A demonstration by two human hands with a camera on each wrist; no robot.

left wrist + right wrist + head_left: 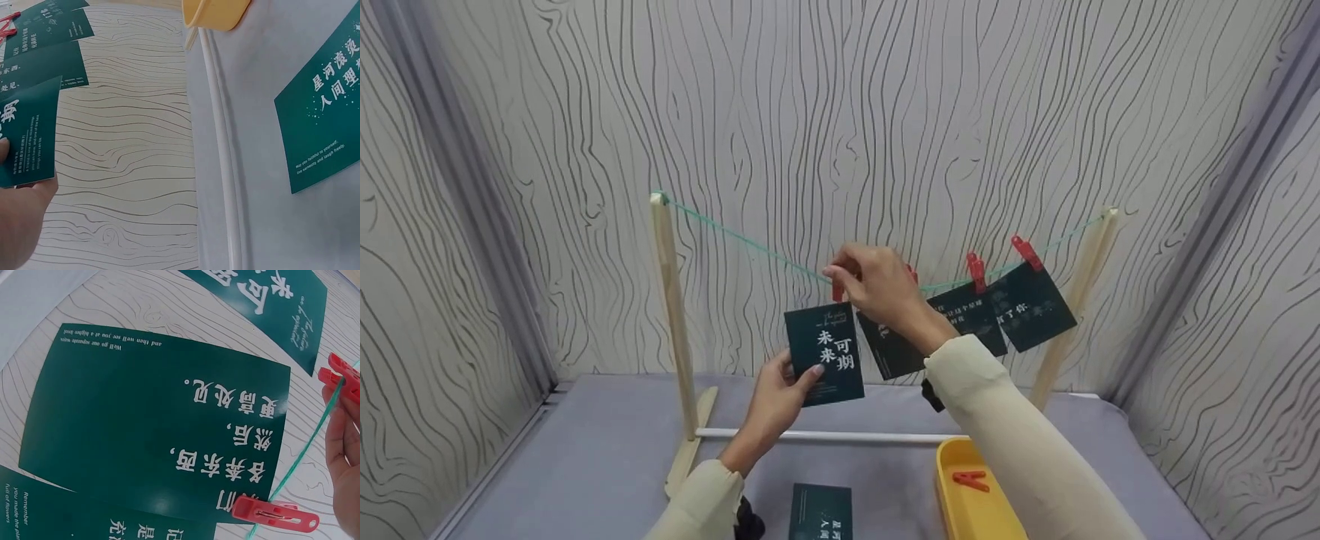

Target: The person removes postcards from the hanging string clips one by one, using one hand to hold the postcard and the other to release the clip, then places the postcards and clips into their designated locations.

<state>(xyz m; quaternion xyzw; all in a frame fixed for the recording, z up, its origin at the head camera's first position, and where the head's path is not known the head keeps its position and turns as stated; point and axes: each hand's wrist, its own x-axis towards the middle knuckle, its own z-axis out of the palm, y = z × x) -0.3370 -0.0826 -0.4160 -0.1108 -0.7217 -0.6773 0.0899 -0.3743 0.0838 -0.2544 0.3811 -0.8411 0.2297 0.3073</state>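
Observation:
My left hand (pixel 776 394) holds a dark green card (pixel 808 326) with white lettering by its lower edge, thumb across the front. Just above that card, my right hand (pixel 881 285) pinches a red clothespin (pixel 347 377) at the green string (pixel 735 236). In the right wrist view, the card's corner lies near the clothespin's tip, with a gap between them. Three green cards hang to the right: one partly behind my right hand (pixel 894 356), a middle card (pixel 971 326) and an outer card (pixel 1035 307). Red clothespins (pixel 976 271) fasten them to the string.
The string sags between a left wooden post (pixel 669 300) and a right wooden post (pixel 1084 292). A white rod (pixel 847 436) runs low between them. Another green card (pixel 821 506) lies on the table in front. A yellow tray (pixel 945 480) holds a red clothespin (pixel 971 480).

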